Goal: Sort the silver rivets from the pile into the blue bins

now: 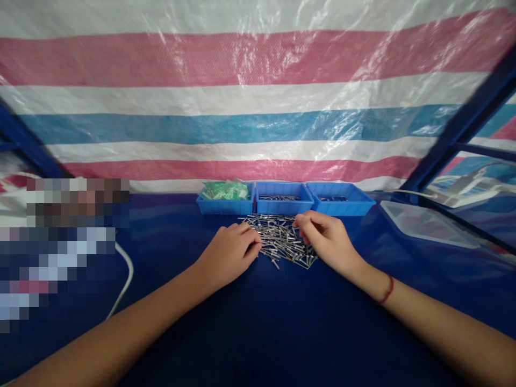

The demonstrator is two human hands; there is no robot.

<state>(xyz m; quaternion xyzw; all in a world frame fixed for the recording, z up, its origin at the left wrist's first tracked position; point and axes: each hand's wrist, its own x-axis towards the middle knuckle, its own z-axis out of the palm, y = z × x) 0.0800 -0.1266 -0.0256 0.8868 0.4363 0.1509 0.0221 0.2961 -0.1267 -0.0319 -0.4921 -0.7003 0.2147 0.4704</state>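
Observation:
A heap of silver blind rivets (282, 239) with long thin pins lies spread on the dark blue table. At the heap's left edge rests my left hand (231, 250), its fingers curled and the thumb near the index finger; whether anything is between them is hidden. My right hand (326, 239) is over the heap's right side, thumb and fingertips pinched together, and what they hold is too small to make out. Behind the heap, the middle blue bin (284, 206) holds some of the same rivets.
A left blue bin (226, 207) holds green and clear plastic bags. The right blue bin (342, 207) has a few small pieces inside. A translucent lid (427, 223) lies at right, near a power strip (463, 188). A white cable (128, 269) runs at left. Striped sheeting (258, 129) hangs behind.

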